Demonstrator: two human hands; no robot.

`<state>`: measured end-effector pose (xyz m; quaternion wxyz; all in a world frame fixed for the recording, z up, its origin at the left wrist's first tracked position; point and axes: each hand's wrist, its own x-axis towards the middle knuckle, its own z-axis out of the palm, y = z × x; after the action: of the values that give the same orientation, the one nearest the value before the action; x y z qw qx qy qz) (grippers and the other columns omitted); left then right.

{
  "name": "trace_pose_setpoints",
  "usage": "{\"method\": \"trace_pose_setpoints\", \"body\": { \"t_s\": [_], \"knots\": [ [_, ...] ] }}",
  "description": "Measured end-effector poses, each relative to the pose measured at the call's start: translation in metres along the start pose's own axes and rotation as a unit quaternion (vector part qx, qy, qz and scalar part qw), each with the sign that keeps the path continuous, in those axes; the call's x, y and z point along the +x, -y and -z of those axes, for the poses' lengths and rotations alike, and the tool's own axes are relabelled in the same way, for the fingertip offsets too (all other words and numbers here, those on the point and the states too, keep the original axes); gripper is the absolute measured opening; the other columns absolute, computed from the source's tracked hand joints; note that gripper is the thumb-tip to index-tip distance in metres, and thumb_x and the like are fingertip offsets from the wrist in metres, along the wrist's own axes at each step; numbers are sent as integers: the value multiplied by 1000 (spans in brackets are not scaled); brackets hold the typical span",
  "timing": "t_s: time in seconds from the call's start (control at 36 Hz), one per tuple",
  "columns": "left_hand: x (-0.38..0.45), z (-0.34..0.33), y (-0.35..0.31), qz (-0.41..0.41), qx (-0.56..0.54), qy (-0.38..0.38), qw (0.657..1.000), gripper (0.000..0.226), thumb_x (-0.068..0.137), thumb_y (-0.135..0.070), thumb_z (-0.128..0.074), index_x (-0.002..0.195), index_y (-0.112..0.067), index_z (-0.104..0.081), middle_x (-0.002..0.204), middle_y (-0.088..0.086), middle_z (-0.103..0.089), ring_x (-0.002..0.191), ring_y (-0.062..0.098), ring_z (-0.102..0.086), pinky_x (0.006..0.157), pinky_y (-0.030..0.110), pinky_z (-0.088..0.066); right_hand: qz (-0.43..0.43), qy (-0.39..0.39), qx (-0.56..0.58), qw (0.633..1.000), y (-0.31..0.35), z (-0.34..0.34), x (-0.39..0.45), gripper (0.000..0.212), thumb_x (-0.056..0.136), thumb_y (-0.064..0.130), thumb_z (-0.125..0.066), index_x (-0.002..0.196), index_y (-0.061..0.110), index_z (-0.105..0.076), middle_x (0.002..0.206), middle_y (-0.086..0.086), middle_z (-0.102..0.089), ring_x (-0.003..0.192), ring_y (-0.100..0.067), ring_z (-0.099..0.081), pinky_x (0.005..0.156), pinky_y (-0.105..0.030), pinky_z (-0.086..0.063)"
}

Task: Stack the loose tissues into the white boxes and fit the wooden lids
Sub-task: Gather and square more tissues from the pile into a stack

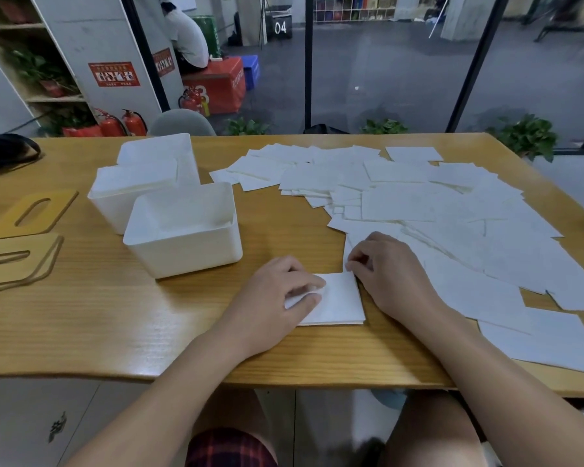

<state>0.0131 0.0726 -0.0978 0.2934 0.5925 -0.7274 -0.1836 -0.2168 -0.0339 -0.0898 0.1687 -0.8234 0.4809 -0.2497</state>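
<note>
squaring a small tissue stack point(334, 303) on the bench point(149, 332): left hand point(277, 298) pinching its edge, right hand point(385, 271) nipping the corner, near the open white box point(182, 241) for loading.

Hidden and cut-off parts

The left hand point(277, 291) is covering the near-left corner of the small tissue stack point(338, 301); the loose tissues point(452, 230) are running off the right edge, and the lower wooden lid point(14, 264) is being cropped at left.
</note>
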Motion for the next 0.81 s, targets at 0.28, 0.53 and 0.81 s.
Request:
{"method": "trace_pose_setpoints", "body": {
  "t_s": [0.28, 0.53, 0.81],
  "knots": [
    [5, 3, -3, 6, 21, -2, 1000, 23, 106, -51, -66, 125, -43, -77, 112, -26, -62, 115, 3, -58, 95, 32, -55, -53, -48, 168, 983, 1, 11, 5, 16, 99, 30, -75, 83, 31, -73, 85, 15, -68, 71, -3, -61, 60, -13, -45],
    [41, 6, -36, 121, -347, -52, 929, 51, 113, -55, -52, 119, -13, -80, 110, 3, -83, 109, 18, -80, 93, 31, -64, 48, -25, 280, 958, 29, 17, -6, 12, 100, 26, -75, 89, 29, -74, 86, 12, -73, 72, -7, -60, 64, -17, -45],
    [37, 12, -34, 106, -340, -48, 933, 19, 112, -35, -64, 119, -29, -81, 113, -3, -83, 113, 17, -77, 95, 40, -59, 88, -9, 288, 954, 35, 9, -18, 30, 107, 9, -63, 126, 30, -74, 121, 11, -77, 118, -20, -70, 98, -34, -55]
  ]
}}
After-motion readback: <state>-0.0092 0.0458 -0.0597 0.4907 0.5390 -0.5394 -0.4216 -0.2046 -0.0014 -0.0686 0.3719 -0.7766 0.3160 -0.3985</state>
